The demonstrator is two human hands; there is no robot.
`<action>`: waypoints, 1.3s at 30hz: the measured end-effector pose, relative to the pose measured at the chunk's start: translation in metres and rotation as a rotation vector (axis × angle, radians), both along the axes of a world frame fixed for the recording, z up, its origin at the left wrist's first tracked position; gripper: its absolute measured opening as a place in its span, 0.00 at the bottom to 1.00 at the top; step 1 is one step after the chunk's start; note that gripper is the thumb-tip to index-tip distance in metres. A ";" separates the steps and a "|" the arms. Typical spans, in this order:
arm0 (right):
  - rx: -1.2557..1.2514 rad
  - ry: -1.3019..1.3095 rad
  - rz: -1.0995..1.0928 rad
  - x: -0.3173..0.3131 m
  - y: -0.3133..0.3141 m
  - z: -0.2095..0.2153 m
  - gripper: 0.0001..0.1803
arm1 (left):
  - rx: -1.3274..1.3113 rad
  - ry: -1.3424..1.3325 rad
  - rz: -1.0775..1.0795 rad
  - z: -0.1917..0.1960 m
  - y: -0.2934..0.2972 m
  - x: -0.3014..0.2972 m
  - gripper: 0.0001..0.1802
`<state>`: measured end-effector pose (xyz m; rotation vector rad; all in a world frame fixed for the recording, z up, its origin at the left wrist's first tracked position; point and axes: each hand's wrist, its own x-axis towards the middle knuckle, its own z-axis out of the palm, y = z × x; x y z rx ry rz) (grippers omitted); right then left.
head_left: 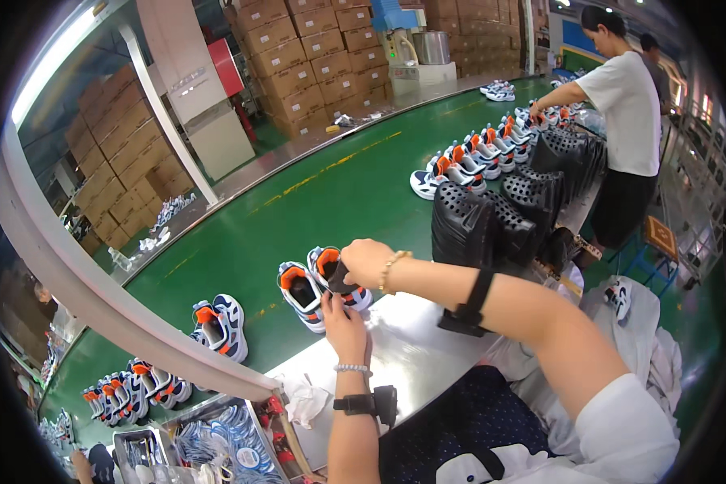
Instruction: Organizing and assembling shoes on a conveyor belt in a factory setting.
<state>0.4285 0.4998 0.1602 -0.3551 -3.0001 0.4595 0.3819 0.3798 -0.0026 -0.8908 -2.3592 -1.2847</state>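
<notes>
A pair of white, navy and orange sneakers stands on the green belt in front of me, the left sneaker [296, 292] touching the right sneaker [326, 260]. My right hand [366, 263] is closed over the right sneaker's opening, gripping a dark flat piece [341, 280] that looks like an insole. Just nearer to me, my left hand [344, 327] has its fingers pinched between the two shoes, against the right one's edge. What those fingertips hold is too small to make out.
Black bags [463, 226] with holed tops stand to the right, beside a row of sneakers [476, 155]. A co-worker [626, 105] reaches over the belt there. More sneakers [141, 383] sit at left, behind a white post [137, 310]. Near me lies a box of laces [230, 444].
</notes>
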 end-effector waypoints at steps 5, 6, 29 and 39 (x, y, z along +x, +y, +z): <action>0.201 0.117 -0.002 -0.057 -0.005 -0.034 0.11 | -0.035 -0.092 0.022 0.011 -0.005 -0.002 0.25; 0.205 0.110 0.005 -0.064 -0.008 -0.040 0.11 | -0.031 -0.099 0.028 0.012 -0.006 -0.003 0.25; -0.025 0.081 -0.234 -0.109 -0.020 -0.081 0.08 | 0.036 -0.079 0.106 0.009 -0.009 -0.019 0.17; 0.156 0.118 -0.226 -0.144 -0.020 -0.105 0.07 | 0.036 -0.060 0.062 -0.001 -0.007 -0.033 0.22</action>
